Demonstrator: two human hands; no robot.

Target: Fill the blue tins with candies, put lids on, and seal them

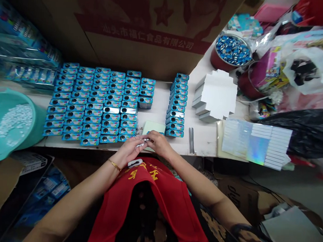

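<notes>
My left hand [131, 146] is cupped at the table's front edge with several small white candies [142, 145] lying in its palm and fingers. My right hand [159, 143] meets its fingertips, its fingers curled together; what they pinch is hidden. Behind the fingers a blue tin [151, 132] shows in part, on a pale green block [154, 126]. To the left stand columns of small blue tins [93, 106], each with a dark round spot on top. Another single column of blue tins [177, 102] is just right of my hands.
A teal tub [35, 130] holding white candies is at the left. A large cardboard box [143, 46] closes off the back. Flat white card blanks [220, 93], a metal bar [191, 140], a pot of blue-and-silver caps [231, 49] and wrapped white boxes [257, 142] are at the right.
</notes>
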